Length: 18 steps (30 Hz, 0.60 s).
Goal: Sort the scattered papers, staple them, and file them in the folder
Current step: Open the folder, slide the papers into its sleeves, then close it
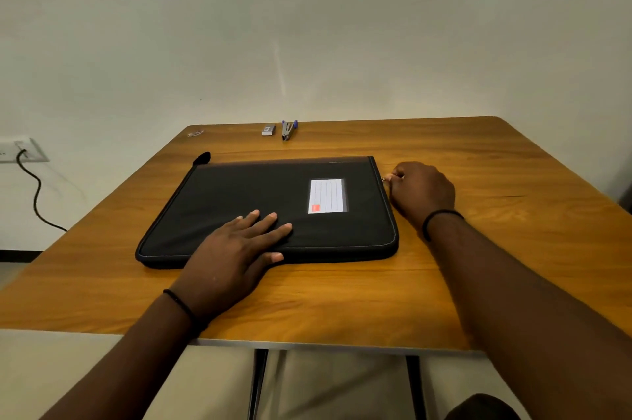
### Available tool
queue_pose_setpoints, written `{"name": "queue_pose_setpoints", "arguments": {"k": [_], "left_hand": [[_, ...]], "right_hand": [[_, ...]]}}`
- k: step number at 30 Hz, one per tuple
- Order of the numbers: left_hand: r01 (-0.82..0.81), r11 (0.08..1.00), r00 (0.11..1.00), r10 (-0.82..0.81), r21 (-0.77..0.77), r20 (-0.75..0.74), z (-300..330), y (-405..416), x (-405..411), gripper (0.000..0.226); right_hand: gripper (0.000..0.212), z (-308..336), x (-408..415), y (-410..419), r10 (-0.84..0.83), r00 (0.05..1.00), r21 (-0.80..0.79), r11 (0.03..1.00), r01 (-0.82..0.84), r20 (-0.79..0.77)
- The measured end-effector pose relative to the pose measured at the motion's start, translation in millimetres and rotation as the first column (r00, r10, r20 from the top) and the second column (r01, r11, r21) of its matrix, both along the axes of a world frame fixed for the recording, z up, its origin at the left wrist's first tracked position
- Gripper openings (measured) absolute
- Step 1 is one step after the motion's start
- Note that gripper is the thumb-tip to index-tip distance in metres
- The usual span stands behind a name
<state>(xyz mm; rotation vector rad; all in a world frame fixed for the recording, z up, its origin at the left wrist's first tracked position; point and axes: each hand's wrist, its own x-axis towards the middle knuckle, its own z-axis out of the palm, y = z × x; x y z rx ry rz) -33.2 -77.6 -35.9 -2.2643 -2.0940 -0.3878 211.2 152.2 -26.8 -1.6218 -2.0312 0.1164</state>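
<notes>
Your left hand (236,248) lies flat, fingers straight, on the near part of the closed black folder (239,194). Your right hand (422,190), fingers curled, pinches the zipper pull (384,178) at the folder's right edge. The folder's lined label (326,196) is unreadable. Beyond the folder sits the stapler (288,130).
</notes>
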Motion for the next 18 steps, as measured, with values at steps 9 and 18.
{"name": "queue_pose_setpoints", "arguments": {"k": [9,18], "left_hand": [[0.018,1.000,1.000,-0.018,0.008,0.014,-4,6,-2,0.069],[0.013,1.000,0.999,-0.013,0.008,0.052,-3,9,-1,0.071]], "right_hand": [[0.026,-4,-22,43,0.073,0.997,0.049,0.996,-0.074,0.023],[0.023,-2,-24,53,0.094,0.995,0.077,0.993,-0.095,0.017]]}}
